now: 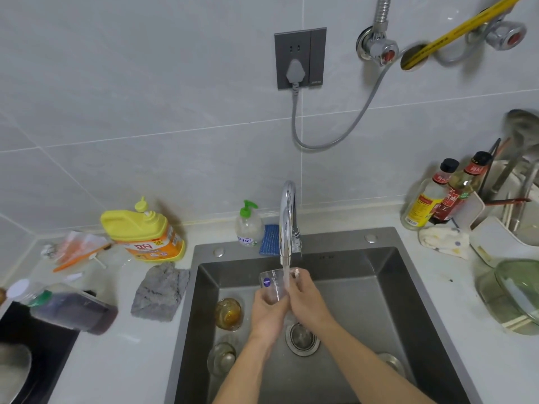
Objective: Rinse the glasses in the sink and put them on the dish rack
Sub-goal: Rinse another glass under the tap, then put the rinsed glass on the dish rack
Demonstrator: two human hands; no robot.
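Observation:
A clear glass [271,284] with a purple sticker is held upright over the steel sink [379,290], under the chrome faucet [287,220], whose water stream falls beside its rim. My left hand [267,316] grips the glass from below. My right hand [306,298] is curled against its right side, fingertips up at the rim in the stream. Two more glasses stand on the sink floor at the left: an amber-stained glass [229,313] and a clear glass [221,357]. The white dish rack [493,240] stands on the counter at the right.
Yellow detergent jug [143,231], pump soap bottle [248,225] and blue sponge [269,240] sit behind the sink. A grey cloth [160,290] and a dark bottle [70,310] lie to the left. Sauce bottles [437,196], a rag [444,239] and a glass lid [516,295] are on the right.

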